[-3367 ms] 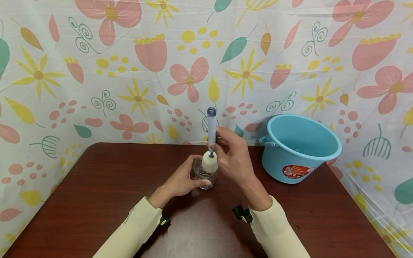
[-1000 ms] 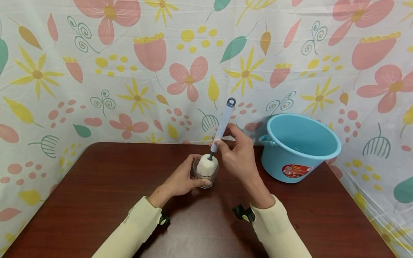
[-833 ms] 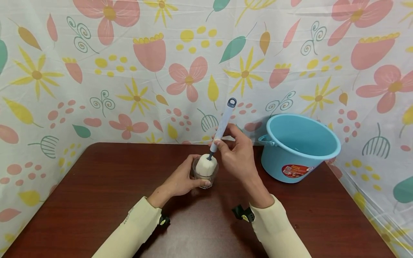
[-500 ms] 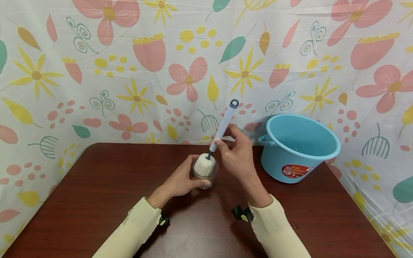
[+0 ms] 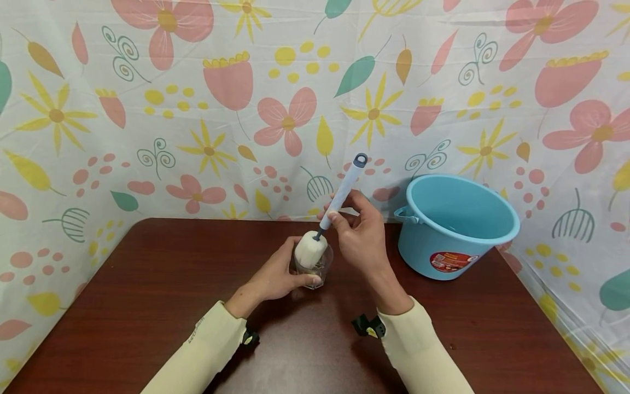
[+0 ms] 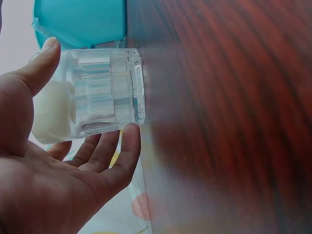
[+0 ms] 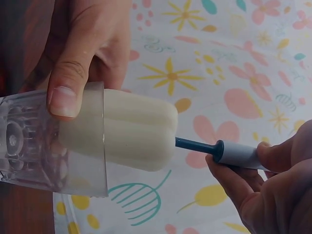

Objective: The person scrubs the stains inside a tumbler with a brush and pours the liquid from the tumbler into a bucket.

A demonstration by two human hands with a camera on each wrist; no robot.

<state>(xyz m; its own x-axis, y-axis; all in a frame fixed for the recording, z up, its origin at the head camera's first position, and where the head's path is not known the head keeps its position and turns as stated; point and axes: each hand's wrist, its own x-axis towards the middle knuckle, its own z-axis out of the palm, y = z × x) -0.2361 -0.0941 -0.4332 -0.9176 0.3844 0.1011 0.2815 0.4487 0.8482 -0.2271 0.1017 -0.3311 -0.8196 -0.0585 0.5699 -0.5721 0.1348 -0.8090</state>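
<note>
My left hand (image 5: 273, 276) grips a clear drinking glass (image 5: 325, 268), thumb on the near side and fingers behind. The glass stands upright on the table. In my right hand (image 5: 364, 238) a sponge cup brush (image 5: 344, 189) is pinched low on its light blue handle, which leans to the right and ends in a dark hanging loop. Its white sponge head (image 5: 311, 249) is partly inside the glass, against the left side. The right wrist view shows the sponge head (image 7: 139, 129) sticking out past the rim, with a dark stem joining it to the handle (image 7: 239, 154).
A light blue bucket (image 5: 418, 254) with a red label stands at the back right of the dark wooden table (image 5: 172, 306). Its handle hangs at the left side. A white cloth (image 5: 275, 180) with printed flowers and leaves hangs behind the table.
The brush was upright near the glass's right side; its sponge head has since gone lower, then left and slightly up, while the handle tips right. My left hand and the glass stay put.
</note>
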